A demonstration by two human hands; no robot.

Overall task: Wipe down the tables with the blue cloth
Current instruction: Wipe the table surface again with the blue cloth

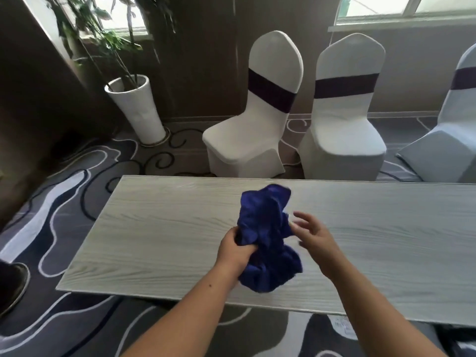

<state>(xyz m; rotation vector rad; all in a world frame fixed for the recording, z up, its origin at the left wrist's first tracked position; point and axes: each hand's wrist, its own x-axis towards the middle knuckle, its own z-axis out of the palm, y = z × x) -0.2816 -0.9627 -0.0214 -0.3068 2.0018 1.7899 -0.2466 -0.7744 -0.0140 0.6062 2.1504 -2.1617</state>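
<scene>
A crumpled blue cloth (266, 235) hangs bunched above the middle of a long grey wood-grain table (154, 228). My left hand (235, 249) grips the cloth at its left side, fingers closed into the folds. Just right of the cloth is my right hand (313, 234), fingers spread, with the fingertips at the cloth's right edge; I cannot tell whether they pinch it. The cloth's lower part droops near the table's front edge.
Behind the table stand white-covered chairs with dark sashes: one (257, 119), a second (342, 117) and a third (448, 130) at the right. A tall white planter (136, 109) with a plant stands at the back left. Patterned carpet (51, 191) surrounds the table.
</scene>
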